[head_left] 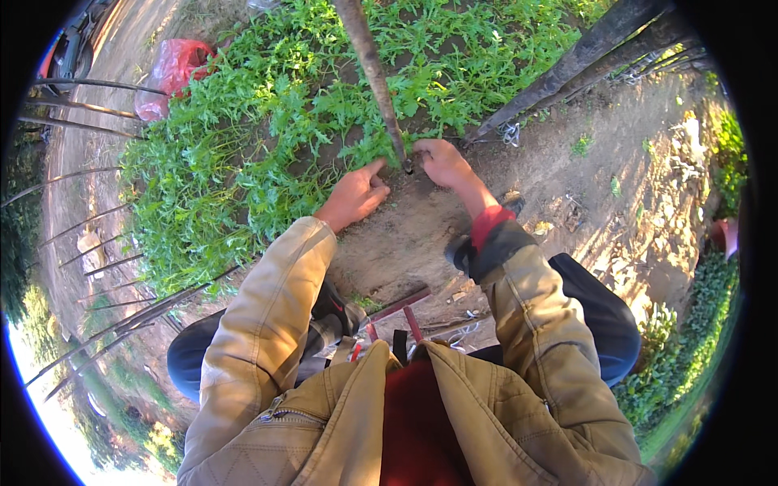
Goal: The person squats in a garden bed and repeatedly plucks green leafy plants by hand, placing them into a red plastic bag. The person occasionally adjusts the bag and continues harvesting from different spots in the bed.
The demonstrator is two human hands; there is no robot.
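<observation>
My left hand (354, 195) is at the near edge of a bed of leafy green plants (261, 152). Its index finger reaches to the leaves, apart from the thumb, and I see nothing held. Across from it, my right hand (447, 164) has its fingers curled down at the plants' edge. Its fingertips are hidden, so whether they pinch anything cannot be told. Between the two hands a wooden pole (380, 79) slants down, its lower end close to the right fingers. Bare soil (389, 243) lies below both hands.
A red plastic bag (173, 76) lies at the bed's left edge. Thick dark poles (565, 73) lean at the right, with whitish string (509, 133) near their foot. Thin sticks (91, 109) line the left side. A reddish metal frame (398, 310) is between my feet.
</observation>
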